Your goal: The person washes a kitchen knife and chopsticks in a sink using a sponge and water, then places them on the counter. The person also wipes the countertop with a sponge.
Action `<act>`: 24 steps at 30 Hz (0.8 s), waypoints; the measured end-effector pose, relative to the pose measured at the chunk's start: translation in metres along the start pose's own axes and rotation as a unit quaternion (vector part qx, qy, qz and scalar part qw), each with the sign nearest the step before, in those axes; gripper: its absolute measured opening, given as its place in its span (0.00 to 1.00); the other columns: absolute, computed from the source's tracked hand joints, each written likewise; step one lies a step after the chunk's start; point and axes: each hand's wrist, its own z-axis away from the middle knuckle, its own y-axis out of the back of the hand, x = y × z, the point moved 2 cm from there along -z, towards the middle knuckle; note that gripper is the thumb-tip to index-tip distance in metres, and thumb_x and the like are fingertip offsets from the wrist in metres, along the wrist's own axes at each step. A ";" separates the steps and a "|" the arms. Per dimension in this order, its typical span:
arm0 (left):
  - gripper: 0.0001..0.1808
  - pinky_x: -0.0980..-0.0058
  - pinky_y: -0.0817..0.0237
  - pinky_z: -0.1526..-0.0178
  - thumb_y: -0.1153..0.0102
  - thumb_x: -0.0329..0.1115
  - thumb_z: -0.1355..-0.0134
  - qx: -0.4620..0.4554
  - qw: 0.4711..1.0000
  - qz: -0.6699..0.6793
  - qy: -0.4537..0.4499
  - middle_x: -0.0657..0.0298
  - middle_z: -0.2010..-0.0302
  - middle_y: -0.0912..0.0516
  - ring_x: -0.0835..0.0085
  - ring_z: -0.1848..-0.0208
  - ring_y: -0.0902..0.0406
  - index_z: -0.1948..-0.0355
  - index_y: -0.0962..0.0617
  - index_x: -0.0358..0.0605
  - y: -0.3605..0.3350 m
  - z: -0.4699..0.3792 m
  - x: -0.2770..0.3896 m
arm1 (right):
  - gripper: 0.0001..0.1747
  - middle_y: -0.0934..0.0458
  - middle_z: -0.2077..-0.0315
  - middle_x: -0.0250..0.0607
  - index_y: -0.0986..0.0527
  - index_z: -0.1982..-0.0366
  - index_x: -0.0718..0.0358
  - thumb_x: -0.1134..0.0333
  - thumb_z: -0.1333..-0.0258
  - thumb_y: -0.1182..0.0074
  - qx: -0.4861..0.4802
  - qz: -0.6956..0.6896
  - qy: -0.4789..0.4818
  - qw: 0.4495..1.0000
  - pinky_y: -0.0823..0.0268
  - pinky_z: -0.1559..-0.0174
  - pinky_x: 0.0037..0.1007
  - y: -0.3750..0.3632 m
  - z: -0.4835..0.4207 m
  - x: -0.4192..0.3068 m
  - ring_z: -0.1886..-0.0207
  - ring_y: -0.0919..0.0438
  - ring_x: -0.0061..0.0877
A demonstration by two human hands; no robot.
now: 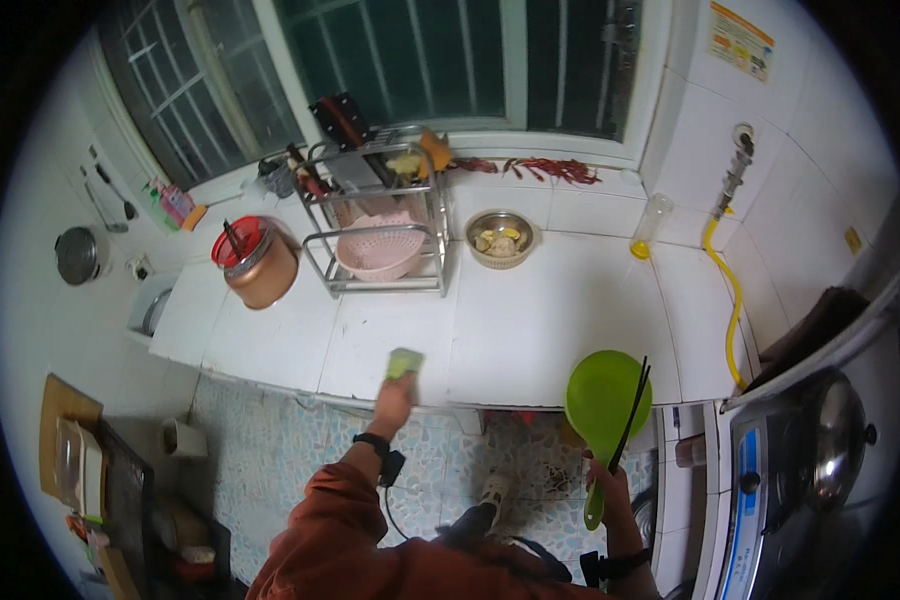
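My left hand is closed on a green cloth or sponge at the front edge of the white tiled counter; both are somewhat blurred. My right hand grips the handle of a green plastic ladle or strainer, whose round bowl overlaps the counter's front edge. A pair of dark chopsticks lies along its right side, in the same hand. Near the wall stands a metal bowl in a basket, holding pale and yellow food pieces.
A metal rack holds a pink colander. Left of it stands a copper-coloured pot with a red basket on top. A glass tube and a yellow gas hose are at right, beyond a gas stove with a lidded pan.
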 end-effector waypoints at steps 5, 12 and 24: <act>0.19 0.62 0.31 0.58 0.50 0.27 0.51 -0.024 0.976 -0.041 0.213 0.49 0.60 0.21 0.52 0.58 0.24 0.55 0.25 0.44 0.054 0.001 -0.113 | 0.22 0.33 0.82 0.27 0.29 0.53 0.66 0.62 0.48 0.47 0.035 0.008 -0.034 0.999 0.42 0.78 0.17 0.003 0.034 0.014 0.81 0.34 0.14; 0.07 0.55 0.35 0.70 0.53 0.27 0.49 -0.003 0.995 0.072 -0.074 0.49 0.77 0.23 0.52 0.74 0.25 0.69 0.28 0.38 -0.019 -0.034 -0.052 | 0.19 0.33 0.82 0.28 0.29 0.54 0.68 0.67 0.47 0.50 0.072 0.050 -0.042 0.995 0.44 0.78 0.17 -0.030 0.056 0.009 0.80 0.36 0.14; 0.18 0.60 0.29 0.63 0.65 0.39 0.36 -0.101 0.960 -0.087 0.246 0.46 0.63 0.21 0.54 0.64 0.22 0.52 0.29 0.41 0.115 -0.062 -0.389 | 0.20 0.37 0.86 0.24 0.30 0.53 0.65 0.62 0.45 0.48 0.033 0.067 -0.041 0.996 0.48 0.84 0.16 -0.270 0.007 0.017 0.87 0.40 0.11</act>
